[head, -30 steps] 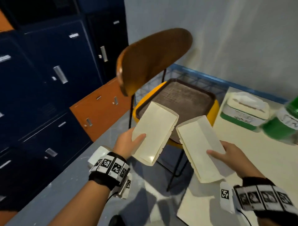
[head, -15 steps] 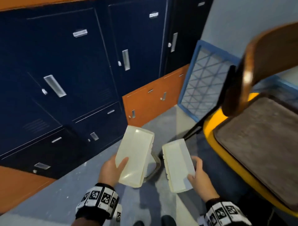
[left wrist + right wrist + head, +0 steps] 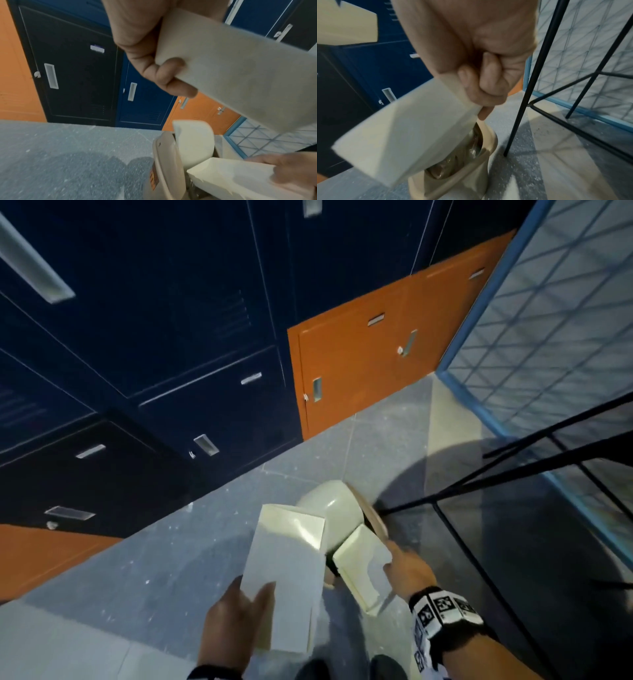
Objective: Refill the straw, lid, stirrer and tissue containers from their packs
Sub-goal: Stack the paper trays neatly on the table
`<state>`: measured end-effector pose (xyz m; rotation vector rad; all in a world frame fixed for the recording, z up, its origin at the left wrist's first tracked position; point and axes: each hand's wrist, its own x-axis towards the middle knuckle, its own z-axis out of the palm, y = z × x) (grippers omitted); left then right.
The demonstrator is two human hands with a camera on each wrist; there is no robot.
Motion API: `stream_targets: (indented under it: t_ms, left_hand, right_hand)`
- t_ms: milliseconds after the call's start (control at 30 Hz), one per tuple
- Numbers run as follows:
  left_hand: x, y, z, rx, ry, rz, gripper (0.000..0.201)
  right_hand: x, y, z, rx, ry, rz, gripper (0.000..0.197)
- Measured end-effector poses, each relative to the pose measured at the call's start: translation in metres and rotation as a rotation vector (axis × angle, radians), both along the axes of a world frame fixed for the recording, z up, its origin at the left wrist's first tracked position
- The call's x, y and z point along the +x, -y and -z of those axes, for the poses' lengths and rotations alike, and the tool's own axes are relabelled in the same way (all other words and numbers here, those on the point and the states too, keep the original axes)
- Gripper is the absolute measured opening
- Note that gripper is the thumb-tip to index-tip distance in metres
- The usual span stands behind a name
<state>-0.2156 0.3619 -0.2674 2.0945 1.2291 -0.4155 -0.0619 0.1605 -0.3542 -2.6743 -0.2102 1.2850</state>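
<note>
Here the left hand [image 3: 233, 621] grips a flat cream carton [image 3: 284, 580] above the grey floor [image 3: 137, 577], while the right hand [image 3: 409, 568] pinches a second torn carton [image 3: 359, 563], its far end poking into the open bin [image 3: 337, 508] beside the black chair legs [image 3: 479, 484].

A bin [image 3: 334, 510] stands on the floor [image 3: 144, 563], its lid tipped up on the far side. Behind it and to the left runs a wall of lockers [image 3: 164, 344]; to its right stand the chair legs [image 3: 455, 508], with a gridded panel [image 3: 561, 313] behind them. The left hand [image 3: 233, 625] holds one empty pack [image 3: 284, 570] above the floor, left of the bin. The right hand [image 3: 409, 571] holds the other pack [image 3: 363, 566] over the bin's mouth, its far end nearest the opening.
</note>
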Motion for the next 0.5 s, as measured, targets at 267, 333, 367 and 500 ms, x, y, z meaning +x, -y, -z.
stream_targets:
  t_ms: [267, 333, 367, 500]
  left_hand:
    - [-0.006, 0.004, 0.050, -0.073, 0.041, -0.008, 0.037]
    - [-0.010, 0.005, 0.057, -0.073, 0.000, -0.006, 0.039]
    - [-0.011, 0.006, 0.060, -0.078, -0.014, -0.009, 0.041]
    - [-0.012, 0.012, 0.064, -0.083, -0.007, 0.011, 0.042]
  right_hand:
    - [0.010, -0.035, 0.052, 0.120, 0.022, 0.261, 0.048]
    - [0.006, -0.042, 0.062, 0.185, 0.046, 0.213, 0.042]
    - [0.003, -0.043, 0.066, 0.207, 0.024, 0.158, 0.042]
    - [-0.010, -0.036, 0.068, 0.242, -0.306, -0.151, 0.057]
